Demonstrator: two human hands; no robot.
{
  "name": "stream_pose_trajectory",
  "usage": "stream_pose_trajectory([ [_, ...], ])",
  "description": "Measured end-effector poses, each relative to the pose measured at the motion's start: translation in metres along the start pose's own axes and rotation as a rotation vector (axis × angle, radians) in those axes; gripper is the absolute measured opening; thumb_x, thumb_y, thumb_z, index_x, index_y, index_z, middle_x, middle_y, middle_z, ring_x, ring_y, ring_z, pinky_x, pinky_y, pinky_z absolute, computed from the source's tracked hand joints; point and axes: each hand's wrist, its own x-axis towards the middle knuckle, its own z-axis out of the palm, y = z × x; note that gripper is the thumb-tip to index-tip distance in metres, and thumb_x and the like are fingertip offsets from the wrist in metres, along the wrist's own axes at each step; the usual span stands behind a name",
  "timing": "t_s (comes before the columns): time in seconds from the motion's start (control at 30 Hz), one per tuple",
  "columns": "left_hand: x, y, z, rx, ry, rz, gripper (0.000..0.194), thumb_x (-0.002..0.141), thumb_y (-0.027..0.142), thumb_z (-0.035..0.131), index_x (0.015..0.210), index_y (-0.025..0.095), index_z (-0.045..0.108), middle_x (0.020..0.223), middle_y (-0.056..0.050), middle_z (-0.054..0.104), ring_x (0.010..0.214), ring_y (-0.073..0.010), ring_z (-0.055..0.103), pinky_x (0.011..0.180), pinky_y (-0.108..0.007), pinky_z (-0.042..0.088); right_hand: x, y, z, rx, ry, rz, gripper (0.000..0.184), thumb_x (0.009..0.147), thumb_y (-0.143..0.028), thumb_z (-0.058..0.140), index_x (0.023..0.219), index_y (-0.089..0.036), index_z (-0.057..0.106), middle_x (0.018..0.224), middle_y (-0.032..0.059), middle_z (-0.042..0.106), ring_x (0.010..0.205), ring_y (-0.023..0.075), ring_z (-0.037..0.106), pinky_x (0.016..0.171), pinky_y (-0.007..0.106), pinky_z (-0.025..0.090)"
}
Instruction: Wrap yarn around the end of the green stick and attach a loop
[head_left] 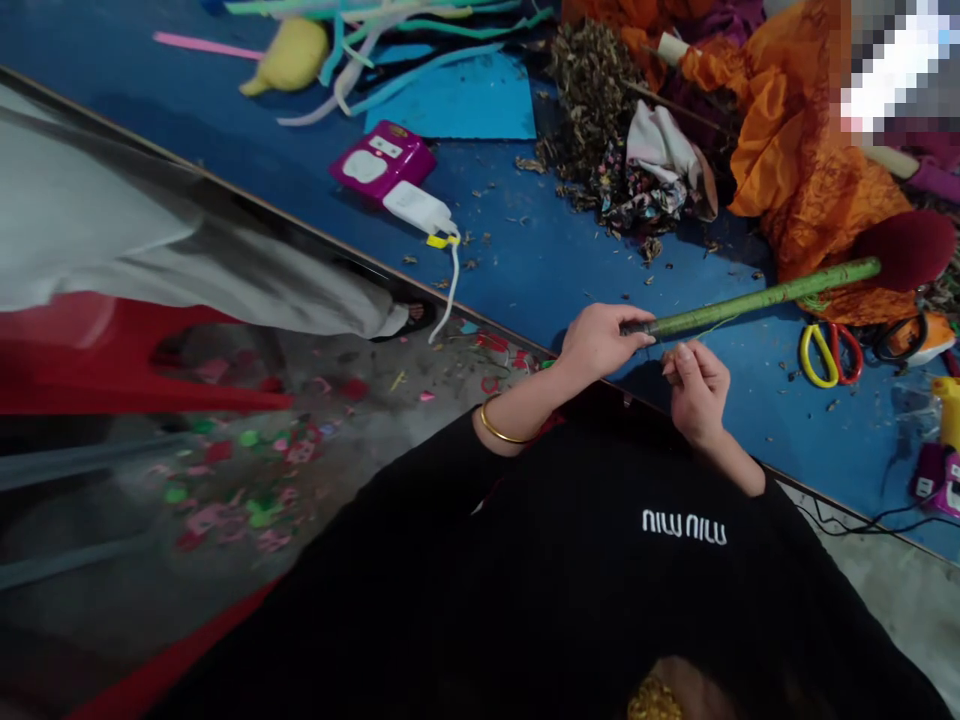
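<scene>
Along the blue table's (525, 270) near edge, a purple socket box (382, 160) has a white charger (416, 207) plugged in; rightward, the left hand (600, 340) overlaps that edge, closed around a green stick's (750, 302) end, the right hand (697, 385) pinches a thin green thread (712, 327) beside it, and scissors (831, 355) lie inward.

Left arm (551, 388): slants up and rightward, its long black cloth sleeve (420, 475) ending short of the wrist.
Left wrist: a thin, round, gold-coloured bangle (496, 430) lies below it, at the sleeve's edge.
Left hand (600, 340): back upward, fingers pointing right, closed in a grip.
Right arm (731, 462): slants up and leftward, forearm partly bare.
Right hand (697, 390): fingers curled, thumb and forefinger pinched together.
Spacing: hands near each other, not touching.
</scene>
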Motion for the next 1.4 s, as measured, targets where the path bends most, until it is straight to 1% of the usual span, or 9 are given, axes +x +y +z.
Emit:
stream_pose_trajectory([
  [0.37, -0.01, 0.014, -0.001, 0.193, 0.012, -0.002, 0.026, 0.084, 0.03, 0.079, 0.11, 0.027, 0.083, 0.106, -0.003, 0.084, 0.096, -0.0245, 0.076, 0.082, -0.033, 0.055, -0.013, -0.007, 0.0, -0.072, -0.023, -0.004, 0.047, 0.099, -0.056, 0.061, 0.068, -0.021, 0.06, 0.064, -0.0011, 0.052, 0.061, 0.0118, 0.045, 0.06, 0.029, 0.038],
  [0.47, -0.01, 0.013, 0.0, 0.242, 0.003, 0.023, 0.025, 0.086, 0.03, 0.077, 0.11, 0.026, 0.082, 0.103, -0.004, 0.083, 0.095, -0.0253, 0.075, 0.081, -0.033, 0.054, -0.001, -0.019, -0.002, -0.004, -0.077, 0.0, 0.047, 0.099, -0.058, 0.06, 0.07, -0.022, 0.058, 0.062, -0.0027, 0.05, 0.056, 0.0101, 0.044, 0.057, 0.027, 0.038],
  [0.53, -0.01, 0.011, 0.0, 0.244, -0.004, 0.052, 0.024, 0.087, 0.03, 0.076, 0.11, 0.026, 0.082, 0.103, -0.004, 0.083, 0.095, -0.0257, 0.075, 0.079, -0.033, 0.053, 0.013, -0.029, -0.002, -0.002, -0.124, -0.017, 0.047, 0.099, -0.06, 0.059, 0.07, -0.022, 0.058, 0.06, -0.0034, 0.048, 0.056, 0.0101, 0.049, 0.06, 0.028, 0.044],
  [0.63, -0.012, 0.011, -0.001, 0.264, -0.008, 0.101, 0.022, 0.088, 0.031, 0.074, 0.108, 0.026, 0.082, 0.1, -0.004, 0.083, 0.096, -0.0269, 0.076, 0.078, -0.033, 0.053, 0.038, -0.042, 0.001, -0.051, -0.189, -0.027, 0.048, 0.096, -0.064, 0.062, 0.072, -0.022, 0.061, 0.062, -0.0031, 0.054, 0.062, 0.0108, 0.059, 0.07, 0.028, 0.054],
  [0.73, -0.013, 0.011, -0.001, 0.291, -0.015, 0.09, 0.029, 0.088, 0.03, 0.075, 0.115, 0.025, 0.081, 0.109, -0.006, 0.083, 0.102, -0.0301, 0.077, 0.083, -0.036, 0.055, 0.065, -0.047, 0.007, -0.073, -0.231, 0.017, 0.049, 0.091, -0.067, 0.066, 0.074, -0.021, 0.065, 0.064, -0.0018, 0.062, 0.065, 0.0112, 0.066, 0.073, 0.028, 0.058],
  [0.87, -0.013, 0.009, -0.001, 0.321, -0.015, 0.117, 0.031, 0.089, 0.028, 0.072, 0.118, 0.022, 0.08, 0.12, -0.009, 0.081, 0.112, -0.0334, 0.075, 0.09, -0.04, 0.056, 0.094, -0.039, 0.014, -0.089, -0.229, 0.107, 0.049, 0.086, -0.067, 0.071, 0.075, -0.019, 0.067, 0.068, 0.0006, 0.069, 0.067, 0.0113, 0.071, 0.07, 0.025, 0.059],
  [1.0, -0.015, 0.005, 0.002, 0.369, 0.013, 0.192, 0.03, 0.09, 0.026, 0.067, 0.116, 0.019, 0.079, 0.12, -0.009, 0.081, 0.112, -0.033, 0.075, 0.09, -0.039, 0.057, 0.109, -0.025, 0.02, -0.146, -0.233, 0.193, 0.041, 0.09, -0.055, 0.073, 0.074, -0.017, 0.068, 0.065, 0.0007, 0.069, 0.062, 0.0095, 0.069, 0.066, 0.022, 0.057],
  [1.27, -0.025, -0.008, 0.012, 0.498, 0.096, 0.36, 0.041, 0.095, 0.024, 0.061, 0.135, 0.017, 0.068, 0.116, -0.011, 0.08, 0.098, -0.0297, 0.077, 0.078, -0.036, 0.055, 0.114, -0.014, 0.023, -0.315, -0.242, 0.261, 0.033, 0.092, -0.038, 0.071, 0.067, -0.016, 0.07, 0.06, 0.0021, 0.07, 0.055, 0.0103, 0.063, 0.055, 0.021, 0.047],
  [1.4, -0.024, -0.019, 0.014, 0.52, 0.122, 0.486, 0.036, 0.097, 0.021, 0.058, 0.131, 0.019, 0.071, 0.118, -0.009, 0.08, 0.1, -0.0255, 0.076, 0.08, -0.033, 0.055, 0.114, -0.009, 0.02, -0.323, -0.226, 0.271, 0.032, 0.091, -0.038, 0.072, 0.068, -0.016, 0.07, 0.059, 0.0018, 0.07, 0.057, 0.0111, 0.066, 0.057, 0.021, 0.047],
])
